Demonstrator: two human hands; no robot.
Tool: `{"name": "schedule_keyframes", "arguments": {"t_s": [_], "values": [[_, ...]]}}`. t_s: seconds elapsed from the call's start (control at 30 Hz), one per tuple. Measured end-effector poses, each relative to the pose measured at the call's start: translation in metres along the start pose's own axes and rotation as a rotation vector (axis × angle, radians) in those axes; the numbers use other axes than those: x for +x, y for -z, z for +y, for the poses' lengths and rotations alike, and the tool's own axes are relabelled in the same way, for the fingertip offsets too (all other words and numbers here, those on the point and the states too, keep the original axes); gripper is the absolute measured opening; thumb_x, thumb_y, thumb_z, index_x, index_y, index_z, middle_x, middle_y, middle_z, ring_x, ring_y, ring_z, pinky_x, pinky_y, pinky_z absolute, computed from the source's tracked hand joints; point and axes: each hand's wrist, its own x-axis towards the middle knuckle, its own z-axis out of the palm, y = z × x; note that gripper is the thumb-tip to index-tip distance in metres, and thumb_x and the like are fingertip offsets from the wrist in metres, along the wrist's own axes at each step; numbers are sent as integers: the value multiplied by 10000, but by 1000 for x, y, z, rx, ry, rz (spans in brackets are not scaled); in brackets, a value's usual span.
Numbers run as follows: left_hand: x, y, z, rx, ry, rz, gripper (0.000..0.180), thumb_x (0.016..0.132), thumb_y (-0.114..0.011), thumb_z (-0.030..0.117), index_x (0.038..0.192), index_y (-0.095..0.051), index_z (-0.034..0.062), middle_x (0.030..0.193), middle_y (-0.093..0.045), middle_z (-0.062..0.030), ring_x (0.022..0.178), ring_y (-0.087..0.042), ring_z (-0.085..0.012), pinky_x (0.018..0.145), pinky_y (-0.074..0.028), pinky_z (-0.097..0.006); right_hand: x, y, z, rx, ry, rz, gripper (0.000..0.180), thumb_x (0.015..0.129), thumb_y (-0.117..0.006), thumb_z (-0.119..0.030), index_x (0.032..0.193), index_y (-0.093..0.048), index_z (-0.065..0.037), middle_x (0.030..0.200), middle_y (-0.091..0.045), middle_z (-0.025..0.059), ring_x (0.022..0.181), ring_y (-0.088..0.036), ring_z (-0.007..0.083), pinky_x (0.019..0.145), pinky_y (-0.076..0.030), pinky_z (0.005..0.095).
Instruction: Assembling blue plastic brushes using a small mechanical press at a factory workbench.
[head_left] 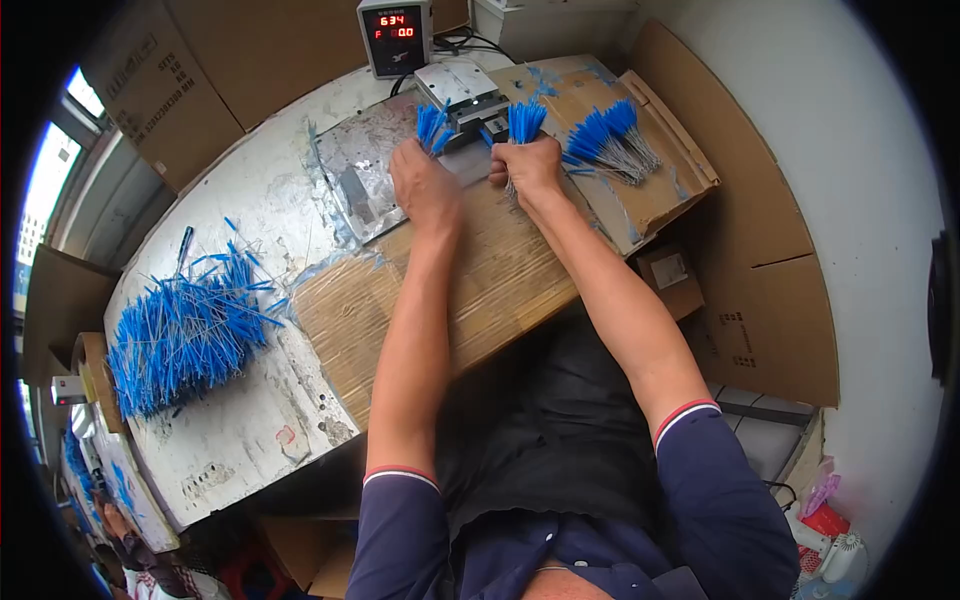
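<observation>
Two hands (425, 185) (528, 165), two blue bundles (432, 125) (525, 120)

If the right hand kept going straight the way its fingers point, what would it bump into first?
Probably the small metal machine block. The right hand, gripping a bundle of blue-tipped sticks, points up the table toward it; depth is hard to judge.

Bare cardboard (500, 280) between the forearms leaves room. The metal block (462, 95) and meter (395, 35) close the bench's (230, 430) far edge; blue piles (185, 335) flank both sides.
</observation>
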Motion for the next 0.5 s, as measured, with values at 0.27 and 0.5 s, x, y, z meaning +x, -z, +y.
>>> {"name": "schedule_keyframes", "arguments": {"t_s": [0.27, 0.5], "values": [[0, -4, -3, -10, -84, 45, 130, 897, -572, 15, 1027, -573, 7, 938, -623, -205, 925, -583, -408, 798, -448, -509, -2, -1, -6, -32, 44, 26, 100, 745, -713, 30, 704, -635, 75, 640, -650, 137, 478, -640, 216, 410, -539, 339], [-5, 4, 9, -7, -149, -73, 160, 889, -592, 29, 1049, -583, 18, 876, -659, -188, 862, -621, -394, 761, -458, -503, -4, 11, -11, 108, -74, -64, 111, 775, -719, 6, 725, -640, 65, 656, -645, 143, 485, -637, 222, 442, -560, 341]]}}
